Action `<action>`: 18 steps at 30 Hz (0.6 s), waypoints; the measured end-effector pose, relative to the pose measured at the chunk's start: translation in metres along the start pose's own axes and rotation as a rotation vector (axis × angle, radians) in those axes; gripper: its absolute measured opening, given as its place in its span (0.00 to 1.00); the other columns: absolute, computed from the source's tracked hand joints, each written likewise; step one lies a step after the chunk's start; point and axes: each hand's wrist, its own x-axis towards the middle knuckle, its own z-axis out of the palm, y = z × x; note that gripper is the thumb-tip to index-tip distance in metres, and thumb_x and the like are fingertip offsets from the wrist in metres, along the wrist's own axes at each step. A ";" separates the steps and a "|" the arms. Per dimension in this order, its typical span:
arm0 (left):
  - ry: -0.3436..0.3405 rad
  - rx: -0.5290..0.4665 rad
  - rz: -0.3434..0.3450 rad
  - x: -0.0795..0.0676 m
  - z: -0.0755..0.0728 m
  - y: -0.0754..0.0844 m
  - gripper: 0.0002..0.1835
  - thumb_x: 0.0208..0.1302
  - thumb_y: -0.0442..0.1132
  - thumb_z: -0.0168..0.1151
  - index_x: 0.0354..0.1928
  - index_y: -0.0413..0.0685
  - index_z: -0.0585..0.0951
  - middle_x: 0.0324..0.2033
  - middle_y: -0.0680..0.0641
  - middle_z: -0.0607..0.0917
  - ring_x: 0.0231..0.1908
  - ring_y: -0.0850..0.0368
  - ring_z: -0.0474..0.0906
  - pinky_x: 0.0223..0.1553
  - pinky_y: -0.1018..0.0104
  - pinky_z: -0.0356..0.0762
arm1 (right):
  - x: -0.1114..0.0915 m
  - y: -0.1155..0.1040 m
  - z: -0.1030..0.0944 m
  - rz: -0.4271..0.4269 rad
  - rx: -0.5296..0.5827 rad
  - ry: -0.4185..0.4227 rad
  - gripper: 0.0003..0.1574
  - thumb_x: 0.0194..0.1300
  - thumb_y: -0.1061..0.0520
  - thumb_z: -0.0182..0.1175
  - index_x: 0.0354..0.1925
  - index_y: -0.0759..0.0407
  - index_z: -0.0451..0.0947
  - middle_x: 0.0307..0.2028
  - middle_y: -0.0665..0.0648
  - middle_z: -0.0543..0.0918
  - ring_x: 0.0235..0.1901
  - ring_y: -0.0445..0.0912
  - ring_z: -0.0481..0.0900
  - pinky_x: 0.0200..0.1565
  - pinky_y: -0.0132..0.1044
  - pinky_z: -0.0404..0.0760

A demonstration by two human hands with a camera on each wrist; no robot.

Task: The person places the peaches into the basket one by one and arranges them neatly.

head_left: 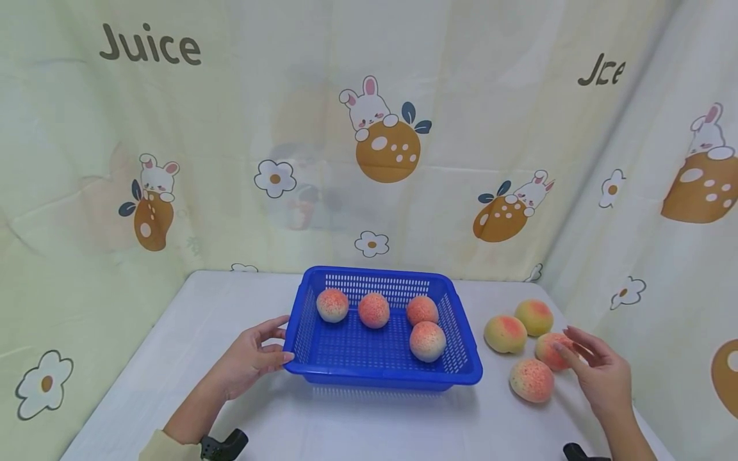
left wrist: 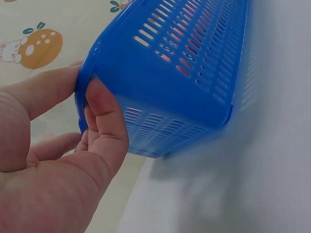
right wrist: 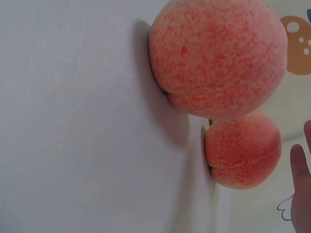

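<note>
My left hand pinches the left rim of a blue plastic basket, with thumb and fingers on either side of the edge in the left wrist view. Several pink-and-cream peaches lie inside the basket, one of them a peach near its right side. On the table to the right, my right hand reaches beside a pink peach, its fingers spread. In the right wrist view the fingers stand apart from the farther peach. Nearer that camera is another pink peach.
Two yellowish peaches, a left one and a rear one, lie right of the basket. A white-covered table bears everything. A printed curtain hangs behind it and at both sides.
</note>
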 end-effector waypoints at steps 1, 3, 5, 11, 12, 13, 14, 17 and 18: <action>0.001 0.003 -0.001 0.000 0.000 0.000 0.46 0.63 0.33 0.73 0.79 0.48 0.60 0.62 0.35 0.71 0.46 0.51 0.84 0.50 0.60 0.87 | 0.001 0.001 0.000 0.008 -0.024 0.008 0.32 0.61 0.58 0.75 0.63 0.59 0.80 0.44 0.27 0.83 0.48 0.22 0.79 0.47 0.10 0.75; 0.003 0.006 -0.001 0.000 0.000 -0.001 0.46 0.63 0.34 0.73 0.79 0.49 0.60 0.62 0.36 0.71 0.46 0.51 0.84 0.51 0.59 0.87 | 0.002 0.003 0.000 0.025 -0.055 0.027 0.33 0.61 0.56 0.75 0.64 0.59 0.80 0.45 0.26 0.83 0.49 0.21 0.76 0.50 0.11 0.74; 0.003 0.006 -0.003 0.001 0.000 -0.001 0.46 0.63 0.34 0.73 0.79 0.50 0.60 0.62 0.36 0.71 0.46 0.50 0.84 0.51 0.59 0.87 | 0.003 0.005 0.000 0.041 -0.098 0.047 0.34 0.62 0.53 0.74 0.64 0.59 0.79 0.47 0.26 0.82 0.51 0.21 0.74 0.54 0.12 0.73; -0.001 0.001 -0.008 0.002 -0.001 -0.002 0.46 0.63 0.34 0.73 0.79 0.50 0.60 0.62 0.36 0.71 0.47 0.51 0.84 0.51 0.59 0.87 | 0.005 0.016 0.001 0.111 -0.208 0.046 0.38 0.64 0.45 0.72 0.69 0.51 0.76 0.59 0.32 0.79 0.64 0.29 0.69 0.68 0.23 0.68; -0.001 0.001 -0.009 0.002 -0.001 -0.002 0.46 0.63 0.35 0.73 0.79 0.50 0.60 0.62 0.36 0.71 0.46 0.51 0.84 0.51 0.59 0.87 | 0.005 0.018 0.001 0.118 -0.218 0.039 0.38 0.64 0.44 0.72 0.70 0.50 0.75 0.61 0.34 0.78 0.67 0.31 0.68 0.69 0.23 0.68; 0.000 -0.004 -0.011 0.002 -0.001 -0.002 0.46 0.62 0.34 0.73 0.79 0.50 0.60 0.62 0.36 0.71 0.46 0.51 0.84 0.51 0.59 0.87 | 0.006 0.019 0.001 0.124 -0.229 0.030 0.40 0.64 0.44 0.71 0.70 0.50 0.74 0.63 0.36 0.77 0.69 0.34 0.67 0.70 0.25 0.67; -0.003 -0.004 -0.012 0.003 -0.002 -0.002 0.46 0.62 0.35 0.73 0.79 0.50 0.60 0.62 0.36 0.71 0.46 0.51 0.84 0.51 0.59 0.87 | 0.007 0.021 0.001 0.131 -0.238 0.016 0.41 0.64 0.43 0.71 0.71 0.50 0.72 0.65 0.39 0.75 0.71 0.36 0.65 0.72 0.28 0.67; -0.013 -0.009 -0.011 0.003 -0.002 -0.003 0.46 0.63 0.34 0.73 0.79 0.49 0.60 0.62 0.36 0.71 0.45 0.52 0.83 0.50 0.60 0.87 | 0.010 0.023 0.001 0.154 -0.263 -0.034 0.45 0.66 0.40 0.69 0.75 0.52 0.68 0.73 0.51 0.69 0.76 0.48 0.60 0.76 0.44 0.65; -0.015 -0.011 -0.011 0.004 -0.002 -0.003 0.45 0.63 0.34 0.73 0.79 0.49 0.60 0.62 0.36 0.71 0.45 0.52 0.83 0.50 0.60 0.87 | 0.011 0.023 0.001 0.166 -0.270 -0.054 0.47 0.66 0.39 0.68 0.76 0.53 0.65 0.76 0.55 0.66 0.77 0.52 0.58 0.76 0.51 0.64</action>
